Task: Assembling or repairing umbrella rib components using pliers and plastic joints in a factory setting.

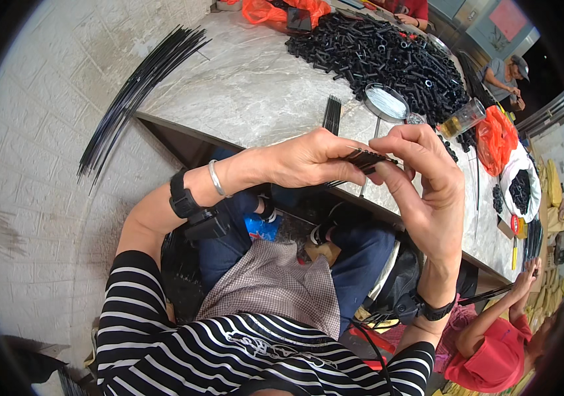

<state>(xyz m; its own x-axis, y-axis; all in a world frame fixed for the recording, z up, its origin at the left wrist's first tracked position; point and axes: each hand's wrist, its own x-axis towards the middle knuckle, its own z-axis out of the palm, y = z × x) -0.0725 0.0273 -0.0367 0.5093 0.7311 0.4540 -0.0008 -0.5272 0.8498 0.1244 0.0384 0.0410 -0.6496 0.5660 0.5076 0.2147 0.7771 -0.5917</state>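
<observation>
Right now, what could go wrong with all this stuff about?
The thin dark pieces pinched in the left hand might slip out of line if the right hand nudges them. The long black rods overhang the table, so a bump could drop them. The clear cup of yellowish liquid, beside the heap of black parts, might get knocked and spill on them.

Marbled table (249,86) holds black rods (156,72), jar (462,119), apparently short black tubes (387,56).

Bright light covers the table (242,86), its edges bent by fisheye distortion inside blackened corners.
</observation>
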